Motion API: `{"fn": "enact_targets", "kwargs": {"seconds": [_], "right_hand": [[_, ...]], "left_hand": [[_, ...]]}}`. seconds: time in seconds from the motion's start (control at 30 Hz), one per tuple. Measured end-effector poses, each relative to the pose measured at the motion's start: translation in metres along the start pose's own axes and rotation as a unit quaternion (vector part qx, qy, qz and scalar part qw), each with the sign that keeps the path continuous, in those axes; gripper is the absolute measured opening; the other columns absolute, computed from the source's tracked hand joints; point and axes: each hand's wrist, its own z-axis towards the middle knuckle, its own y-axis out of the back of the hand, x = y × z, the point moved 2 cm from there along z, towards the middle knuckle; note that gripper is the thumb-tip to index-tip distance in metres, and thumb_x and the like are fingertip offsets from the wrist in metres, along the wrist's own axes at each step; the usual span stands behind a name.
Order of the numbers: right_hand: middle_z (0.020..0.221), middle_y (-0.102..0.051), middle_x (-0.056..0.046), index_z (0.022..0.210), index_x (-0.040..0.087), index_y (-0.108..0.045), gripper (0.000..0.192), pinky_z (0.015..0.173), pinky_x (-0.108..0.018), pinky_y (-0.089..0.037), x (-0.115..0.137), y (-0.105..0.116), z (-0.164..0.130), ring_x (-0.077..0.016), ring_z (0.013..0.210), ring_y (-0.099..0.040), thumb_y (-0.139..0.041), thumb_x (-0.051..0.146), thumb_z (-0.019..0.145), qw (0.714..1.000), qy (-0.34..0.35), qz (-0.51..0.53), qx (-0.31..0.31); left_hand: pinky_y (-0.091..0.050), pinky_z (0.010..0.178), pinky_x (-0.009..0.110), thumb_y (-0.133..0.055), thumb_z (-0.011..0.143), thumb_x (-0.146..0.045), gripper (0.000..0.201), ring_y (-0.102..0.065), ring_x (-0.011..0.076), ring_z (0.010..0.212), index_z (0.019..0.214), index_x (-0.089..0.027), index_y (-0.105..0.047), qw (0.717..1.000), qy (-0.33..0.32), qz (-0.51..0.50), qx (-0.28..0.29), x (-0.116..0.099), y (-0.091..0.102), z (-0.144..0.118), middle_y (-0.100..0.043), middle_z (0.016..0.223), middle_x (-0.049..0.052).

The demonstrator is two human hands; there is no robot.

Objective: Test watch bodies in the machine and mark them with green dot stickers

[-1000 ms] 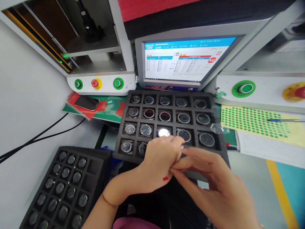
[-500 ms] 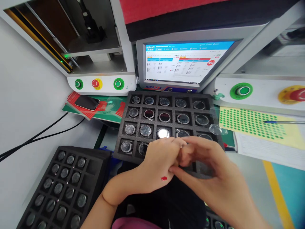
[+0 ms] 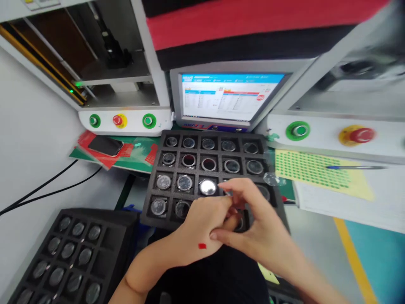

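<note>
My left hand (image 3: 207, 221) is over the near side of a black foam tray (image 3: 196, 169), fingers curled inward. What they hold is hidden. A small red sticker (image 3: 201, 246) sits on the back of this hand. My right hand (image 3: 257, 219) comes in from the right, its thumb touching the left hand's edge and its index finger arched apart from the thumb. Round watch faces lie in the tray's compartments; one bright, mirror-like disc (image 3: 208, 187) is just beyond my fingers.
At lower left stands another foam tray (image 3: 106, 253) of watch faces. A monitor (image 3: 234, 99) is behind, between machines with green buttons (image 3: 298, 131). A phone (image 3: 106, 145) lies left on red sheets; a pen (image 3: 357, 167) rests on a yellow sticker sheet (image 3: 310, 169).
The view has shifted, so the scene sits lower and further left. My right index finger has lifted away from the left hand, widening the gap to its thumb.
</note>
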Motion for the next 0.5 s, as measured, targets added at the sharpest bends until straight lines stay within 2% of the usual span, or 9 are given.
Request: {"fn": "enact_targets", "kwargs": {"seconds": [0.1, 0.17, 0.2, 0.27, 0.37, 0.43, 0.5], "right_hand": [[0.104, -0.055, -0.001, 0.111, 0.027, -0.054, 0.059, 0.06, -0.022, -0.052, -0.004, 0.001, 0.005, -0.0116, 0.074, -0.056, -0.082, 0.022, 0.059, 1.0, 0.002, 0.015, 0.024], [0.091, -0.058, 0.0, 0.109, 0.026, -0.055, 0.045, 0.058, -0.023, -0.051, -0.012, 0.014, 0.01, -0.0115, 0.068, -0.055, -0.075, 0.025, 0.069, 1.0, 0.004, 0.009, 0.019], [0.084, -0.058, 0.001, 0.106, 0.025, -0.056, 0.035, 0.057, -0.024, -0.049, -0.018, 0.027, 0.014, -0.0114, 0.064, -0.054, -0.07, 0.026, 0.074, 1.0, 0.006, -0.006, -0.004], [0.074, -0.059, 0.001, 0.096, 0.023, -0.06, 0.017, 0.058, -0.025, -0.048, -0.033, 0.062, 0.025, -0.0116, 0.06, -0.055, -0.063, 0.029, 0.081, 0.993, -0.001, -0.077, -0.094], [0.072, -0.063, -0.002, 0.08, 0.019, -0.063, 0.012, 0.063, -0.027, -0.047, -0.06, 0.13, 0.057, -0.0125, 0.061, -0.058, -0.065, 0.031, 0.079, 0.944, -0.044, -0.212, -0.248], [0.067, -0.061, -0.003, 0.075, 0.016, -0.062, 0.008, 0.063, -0.027, -0.045, -0.078, 0.176, 0.089, -0.0121, 0.061, -0.057, -0.064, 0.023, 0.08, 0.916, -0.073, -0.257, -0.3], [0.067, -0.059, -0.002, 0.073, 0.014, -0.061, 0.008, 0.068, -0.027, -0.046, -0.096, 0.218, 0.127, -0.0109, 0.062, -0.056, -0.062, 0.016, 0.081, 0.89, -0.099, -0.294, -0.335]], "left_hand": [[-0.043, 0.057, 0.025, -0.049, 0.085, -0.015, 0.013, -0.065, 0.0179, 0.064, 0.08, -0.016, -0.062, 1.0, 0.02, 0.011, -0.004, 0.002, 0.0, 0.003, -0.07, 0.077, 0.003], [-0.046, 0.061, 0.027, -0.053, 0.085, -0.015, 0.012, -0.067, 0.019, 0.069, 0.086, -0.017, -0.064, 0.999, 0.012, 0.032, -0.01, 0.006, 0.005, 0.003, -0.071, 0.081, 0.002], [-0.049, 0.065, 0.028, -0.054, 0.085, -0.014, 0.013, -0.068, 0.0193, 0.073, 0.091, -0.018, -0.065, 0.999, -0.002, 0.041, -0.019, 0.01, 0.01, 0.002, -0.072, 0.085, 0.002], [-0.052, 0.072, 0.029, -0.054, 0.087, -0.012, 0.018, -0.069, 0.019, 0.08, 0.099, -0.02, -0.064, 0.995, -0.041, 0.071, -0.05, 0.022, 0.022, -0.004, -0.073, 0.091, 0.001], [-0.055, 0.075, 0.03, -0.052, 0.09, -0.016, 0.017, -0.07, 0.0193, 0.086, 0.103, -0.022, -0.062, 0.973, -0.126, 0.16, -0.105, 0.05, 0.045, -0.011, -0.073, 0.096, 0.002], [-0.057, 0.08, 0.034, -0.056, 0.089, -0.023, 0.024, -0.069, 0.0221, 0.094, 0.113, -0.022, -0.058, 0.948, -0.167, 0.233, -0.14, 0.068, 0.061, -0.008, -0.072, 0.103, 0.004], [-0.055, 0.09, 0.041, -0.063, 0.083, -0.028, 0.046, -0.064, 0.0266, 0.109, 0.127, -0.021, -0.051, 0.928, -0.183, 0.289, -0.15, 0.083, 0.075, 0.005, -0.066, 0.121, 0.009]]}}
